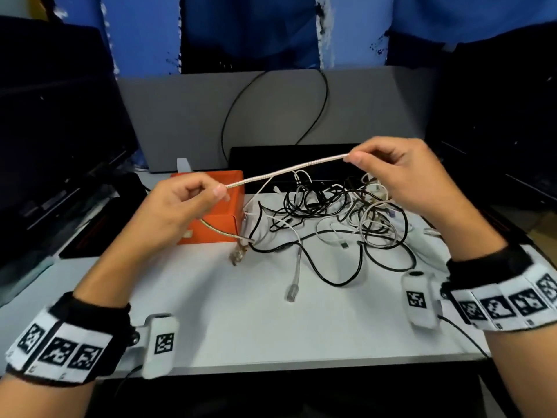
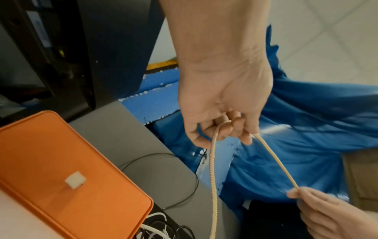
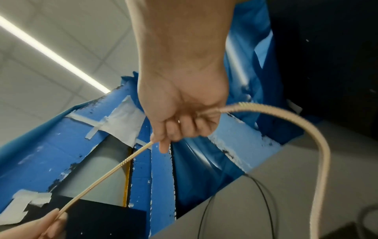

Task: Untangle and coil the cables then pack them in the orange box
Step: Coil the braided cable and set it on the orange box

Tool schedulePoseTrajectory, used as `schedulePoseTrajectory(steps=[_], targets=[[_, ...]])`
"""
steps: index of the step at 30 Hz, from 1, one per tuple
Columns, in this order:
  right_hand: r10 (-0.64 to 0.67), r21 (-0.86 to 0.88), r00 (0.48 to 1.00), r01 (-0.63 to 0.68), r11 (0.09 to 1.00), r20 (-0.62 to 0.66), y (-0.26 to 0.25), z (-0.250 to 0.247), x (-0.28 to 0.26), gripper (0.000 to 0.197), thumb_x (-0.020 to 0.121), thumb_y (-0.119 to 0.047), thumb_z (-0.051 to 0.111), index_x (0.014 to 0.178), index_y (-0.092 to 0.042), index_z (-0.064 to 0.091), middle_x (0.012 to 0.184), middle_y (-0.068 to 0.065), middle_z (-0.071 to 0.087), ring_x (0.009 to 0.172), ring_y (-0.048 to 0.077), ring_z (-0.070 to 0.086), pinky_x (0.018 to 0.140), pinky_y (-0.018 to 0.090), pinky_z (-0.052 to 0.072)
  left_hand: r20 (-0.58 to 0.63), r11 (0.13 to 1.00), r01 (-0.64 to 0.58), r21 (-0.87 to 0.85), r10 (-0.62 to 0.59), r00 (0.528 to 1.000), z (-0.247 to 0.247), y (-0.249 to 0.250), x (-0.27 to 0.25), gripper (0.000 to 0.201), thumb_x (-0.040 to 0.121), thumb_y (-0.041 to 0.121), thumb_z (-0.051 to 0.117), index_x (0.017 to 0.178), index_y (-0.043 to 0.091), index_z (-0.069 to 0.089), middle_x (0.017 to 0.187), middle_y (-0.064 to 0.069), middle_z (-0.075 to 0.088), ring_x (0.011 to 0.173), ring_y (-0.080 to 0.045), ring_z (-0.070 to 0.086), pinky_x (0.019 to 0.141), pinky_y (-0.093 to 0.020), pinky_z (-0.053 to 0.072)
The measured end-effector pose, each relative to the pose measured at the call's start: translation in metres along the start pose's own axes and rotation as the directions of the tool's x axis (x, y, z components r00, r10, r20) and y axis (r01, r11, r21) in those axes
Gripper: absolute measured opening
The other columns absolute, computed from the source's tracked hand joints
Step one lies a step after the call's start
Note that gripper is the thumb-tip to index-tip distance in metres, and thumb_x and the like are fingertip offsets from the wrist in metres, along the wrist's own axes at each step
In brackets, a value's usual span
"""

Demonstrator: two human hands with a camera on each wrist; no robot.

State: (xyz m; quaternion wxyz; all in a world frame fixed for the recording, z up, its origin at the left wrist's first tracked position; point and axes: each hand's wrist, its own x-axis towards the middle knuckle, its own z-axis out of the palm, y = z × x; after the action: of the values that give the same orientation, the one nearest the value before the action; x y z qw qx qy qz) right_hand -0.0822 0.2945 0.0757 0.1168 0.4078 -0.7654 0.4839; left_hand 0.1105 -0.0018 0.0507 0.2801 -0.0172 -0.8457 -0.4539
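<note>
Both hands are holding one braided cable (image 1: pixel 284 169) stretched in the air above the white table (image 1: pixel 241 321). The left hand (image 1: pixel 177 206) is pinching the cable between thumb and forefinger, its other fingers curled in toward the palm; the right hand (image 1: pixel 401 173) is pinching it the same way, farther along and a little higher. The span between them is running nearly straight, sloping up from left to right.

In the left wrist view, the cable is passing through the curled fingers (image 2: pixel 225 131) of the left hand and hanging down from them. From the head camera this end is trailing down in front of the orange box (image 1: pixel 224 220) to a connector (image 1: pixel 238 254) that seems to be lying on the table, though it is blurred there. In the right wrist view, the cable is leaving the back of the right hand (image 3: pixel 180 113) and arching down out of the picture.

The orange box is sitting closed just beyond and below the left hand, a small white block (image 2: pixel 75 181) resting on its lid. The tangled pile of black and white cables (image 1: pixel 340 218) is lying on the table just beside the box, below the right hand and apart from both hands.
</note>
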Motion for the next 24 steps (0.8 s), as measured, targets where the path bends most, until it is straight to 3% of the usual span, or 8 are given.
schedulePoseTrajectory(steps=[2,4,6,8,11,14,17,24], targets=[[0.038,-0.056,0.999,-0.035,0.998,0.039,-0.004,-0.001,-0.001,0.014,0.098,-0.047,0.064,0.102,-0.039,0.075,0.074,-0.009,0.067,0.064,0.008,0.058,0.065,0.036,0.049,-0.022,0.999,0.002,-0.052,-0.003,1.0,0.002,-0.001,-0.003,0.026,0.098,0.038,0.065,0.087,0.016,0.071,0.062,0.005,0.05,0.06,-0.01,0.044,0.059,-0.021,0.038],[0.028,-0.163,0.997,-0.016,0.986,0.071,-0.017,0.005,-0.005,0.03,0.097,-0.052,0.058,0.125,-0.046,0.064,0.11,-0.016,0.071,0.104,0.013,0.066,0.097,0.049,0.052,-0.042,0.998,-0.014,-0.068,0.011,0.999,0.009,0.006,-0.003,0.023,0.1,0.031,0.063,0.09,0.011,0.07,0.059,0.004,0.051,0.056,-0.013,0.048,0.056,-0.022,0.044],[-0.044,-0.294,0.989,0.085,0.952,0.144,-0.036,0.018,-0.015,0.058,0.096,-0.054,0.052,0.151,-0.043,0.041,0.148,-0.013,0.051,0.145,0.016,0.039,0.123,0.055,0.025,-0.062,0.996,-0.049,-0.07,0.045,0.997,0.019,0.017,0.0,0.021,0.098,0.025,0.059,0.091,0.008,0.069,0.055,0.002,0.051,0.052,-0.015,0.049,0.056,-0.03,0.049],[-0.174,-0.349,0.965,0.235,0.907,0.197,-0.059,0.038,-0.029,0.069,0.097,-0.052,0.047,0.161,-0.036,0.027,0.164,-0.011,0.032,0.157,0.014,0.012,0.128,0.055,0.0,-0.076,0.991,-0.09,-0.101,0.082,0.994,0.033,0.03,0.002,0.018,0.096,0.023,0.062,0.09,0.009,0.07,0.053,0.002,0.052,0.048,-0.015,0.049,0.056,-0.032,0.052],[-0.332,-0.37,0.909,0.407,0.835,0.251,-0.073,0.063,-0.041,0.062,0.103,-0.049,0.047,0.16,-0.027,0.035,0.136,-0.01,0.054,0.136,0.012,0.042,0.122,0.047,0.024,-0.092,0.977,-0.149,-0.15,0.136,0.986,0.048,0.042,0.005,0.012,0.096,0.028,0.07,0.085,0.025,0.072,0.056,0.003,0.053,0.045,-0.012,0.048,0.049,-0.024,0.046],[-0.339,-0.304,0.929,0.369,0.878,0.149,-0.07,0.061,-0.036,0.036,0.105,-0.045,0.05,0.135,-0.031,0.063,0.097,-0.016,0.063,0.09,0.009,0.059,0.078,0.037,0.051,-0.014,0.988,-0.106,-0.115,0.105,0.994,0.046,0.043,0.007,0.02,0.09,0.035,0.074,0.079,0.018,0.072,0.052,0.01,0.048,0.046,-0.005,0.039,0.047,-0.019,0.031],[-0.353,-0.351,0.934,0.315,0.882,-0.049,-0.063,0.041,-0.025,0.025,0.104,-0.043,0.055,0.108,-0.028,0.074,0.079,-0.012,0.068,0.071,0.013,0.062,0.066,0.039,0.054,0.061,0.998,-0.024,-0.05,0.027,0.998,0.031,0.04,0.012,0.031,0.089,0.032,0.075,0.077,0.004,0.069,0.051,0.007,0.042,0.048,-0.009,0.032,0.048,-0.025,0.024],[-0.153,-0.261,0.907,0.05,0.964,-0.392,-0.034,-0.003,-0.002,0.027,0.103,-0.042,0.056,0.102,-0.02,0.072,0.071,0.002,0.062,0.066,0.024,0.055,0.063,0.043,0.048,-0.084,0.991,-0.049,-0.125,0.039,0.996,0.012,0.037,0.021,0.03,0.102,0.028,0.056,0.079,0.01,0.06,0.052,0.006,0.039,0.046,-0.016,0.033,0.048,-0.027,0.037]])
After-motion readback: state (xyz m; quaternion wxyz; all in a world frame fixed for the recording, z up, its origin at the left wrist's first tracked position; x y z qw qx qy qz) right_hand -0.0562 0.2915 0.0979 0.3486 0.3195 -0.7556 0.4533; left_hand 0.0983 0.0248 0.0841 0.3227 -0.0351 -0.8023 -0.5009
